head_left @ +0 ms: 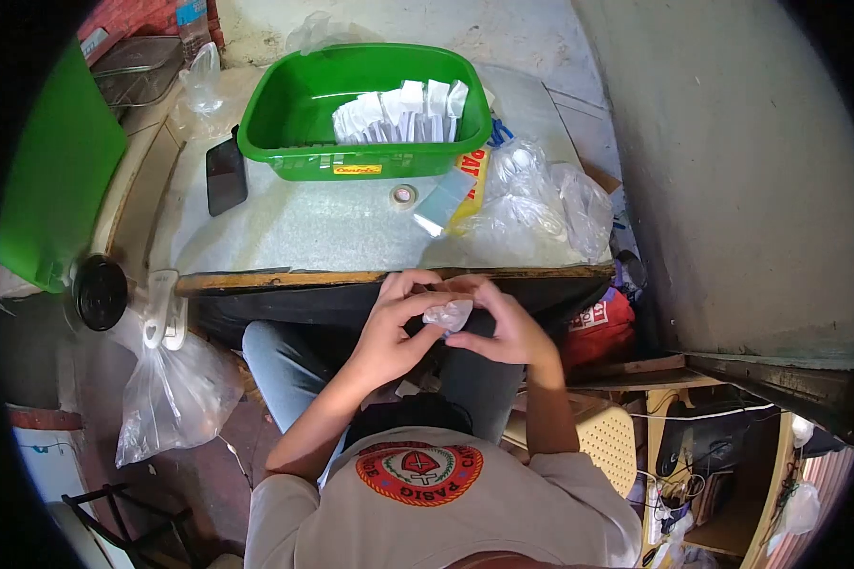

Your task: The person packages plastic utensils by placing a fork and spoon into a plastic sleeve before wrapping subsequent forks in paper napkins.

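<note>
A small clear plastic bag (449,315) is held between my two hands, just off the table's front edge and above my lap. My left hand (399,327) is closed on its left side, with thumb and fingers pinching it. On the other side, my right hand (498,327) curls around the bag, its thumb below and its fingers on top, slightly blurred. Whatever the bag contains is too small to make out. Beyond the hands, a green basin (304,163) on the table holds a row of several small white packets (399,114).
On the table (285,237) lie a phone (226,175), a tape roll (403,195), a yellow packet (470,194) and clear plastic bags (522,204). A filled plastic bag (176,398) hangs at the left. A wall stands at the right.
</note>
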A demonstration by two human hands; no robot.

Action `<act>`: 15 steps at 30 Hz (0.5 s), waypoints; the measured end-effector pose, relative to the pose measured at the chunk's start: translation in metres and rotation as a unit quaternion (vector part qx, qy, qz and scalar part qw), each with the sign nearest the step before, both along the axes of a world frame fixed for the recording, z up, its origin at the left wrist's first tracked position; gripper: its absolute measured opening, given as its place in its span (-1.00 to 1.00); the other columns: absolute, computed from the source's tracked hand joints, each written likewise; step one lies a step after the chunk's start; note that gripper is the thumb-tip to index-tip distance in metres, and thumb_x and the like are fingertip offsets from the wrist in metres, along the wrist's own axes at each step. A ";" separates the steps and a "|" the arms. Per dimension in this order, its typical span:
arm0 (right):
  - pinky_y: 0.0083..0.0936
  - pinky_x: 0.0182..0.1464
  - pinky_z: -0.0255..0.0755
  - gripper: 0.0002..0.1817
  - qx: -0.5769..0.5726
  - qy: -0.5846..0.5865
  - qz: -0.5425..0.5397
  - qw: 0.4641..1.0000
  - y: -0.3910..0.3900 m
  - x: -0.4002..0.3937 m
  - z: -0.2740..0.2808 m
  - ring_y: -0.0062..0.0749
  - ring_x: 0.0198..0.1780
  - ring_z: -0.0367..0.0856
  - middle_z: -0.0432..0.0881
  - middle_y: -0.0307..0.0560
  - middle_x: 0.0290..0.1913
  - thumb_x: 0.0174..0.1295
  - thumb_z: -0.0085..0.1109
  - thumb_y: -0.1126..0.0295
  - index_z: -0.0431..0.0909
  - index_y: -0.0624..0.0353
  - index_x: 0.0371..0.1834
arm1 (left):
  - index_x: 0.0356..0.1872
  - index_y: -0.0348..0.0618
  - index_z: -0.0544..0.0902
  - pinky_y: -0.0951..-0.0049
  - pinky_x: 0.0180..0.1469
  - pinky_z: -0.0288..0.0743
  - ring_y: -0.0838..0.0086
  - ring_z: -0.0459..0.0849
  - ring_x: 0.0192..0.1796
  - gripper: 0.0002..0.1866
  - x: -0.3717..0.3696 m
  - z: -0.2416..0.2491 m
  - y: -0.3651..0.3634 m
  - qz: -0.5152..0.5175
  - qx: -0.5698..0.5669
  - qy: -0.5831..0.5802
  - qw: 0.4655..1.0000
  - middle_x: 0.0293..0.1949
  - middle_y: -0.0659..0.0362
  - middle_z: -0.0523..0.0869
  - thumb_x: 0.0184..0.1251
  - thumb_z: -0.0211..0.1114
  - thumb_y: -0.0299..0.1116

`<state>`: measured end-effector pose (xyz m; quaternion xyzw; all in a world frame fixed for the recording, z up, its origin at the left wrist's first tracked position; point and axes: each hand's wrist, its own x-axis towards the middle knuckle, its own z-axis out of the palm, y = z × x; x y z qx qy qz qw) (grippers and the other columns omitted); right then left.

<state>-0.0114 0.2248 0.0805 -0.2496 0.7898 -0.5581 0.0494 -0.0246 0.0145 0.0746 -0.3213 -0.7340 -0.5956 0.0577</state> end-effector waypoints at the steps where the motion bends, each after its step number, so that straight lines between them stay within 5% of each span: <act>1: -0.32 0.22 0.43 -0.36 0.006 0.056 0.018 0.998 -0.005 -0.001 -0.008 -0.30 0.18 0.57 0.52 0.00 0.20 0.13 0.43 0.46 0.33 0.21 0.27 | 0.00 -0.15 0.71 0.31 0.21 0.34 0.25 0.51 0.10 -0.62 0.001 0.001 0.001 -0.002 -0.001 0.000 1.000 -0.03 0.09 0.60 0.08 0.33 -0.60; 4: -0.37 0.15 0.49 -0.47 0.003 0.143 0.040 0.989 -0.013 -0.001 -0.024 -0.32 0.07 0.66 0.62 0.02 0.07 0.22 0.34 0.48 0.37 0.28 0.24 | -0.04 -0.21 0.72 0.38 0.19 0.34 0.33 0.48 0.11 -0.70 0.003 0.004 0.003 0.012 -0.012 -0.013 1.000 -0.05 0.12 0.55 0.16 0.36 -0.52; 6: -0.44 0.06 0.49 -0.69 -0.068 -0.016 -0.026 0.997 -0.017 0.006 -0.023 -0.41 0.00 0.66 0.69 -0.04 -0.06 0.22 0.33 0.51 0.57 0.23 0.03 | 0.00 -0.13 0.72 0.33 0.18 0.36 0.25 0.51 0.09 -0.62 0.003 0.007 0.002 0.002 0.022 -0.022 1.000 -0.02 0.08 0.59 0.08 0.36 -0.56; 15: -0.63 -0.21 0.61 -0.86 -0.105 -0.012 -0.047 0.993 -0.030 0.012 -0.014 -0.52 -0.13 0.72 0.69 -0.11 -0.21 0.37 0.14 0.55 0.53 0.39 -0.08 | -0.26 -0.30 0.64 0.45 0.04 0.48 0.38 0.68 -0.10 -0.86 0.005 0.008 -0.003 0.089 0.148 -0.050 0.984 -0.22 0.07 0.70 0.16 0.36 -0.63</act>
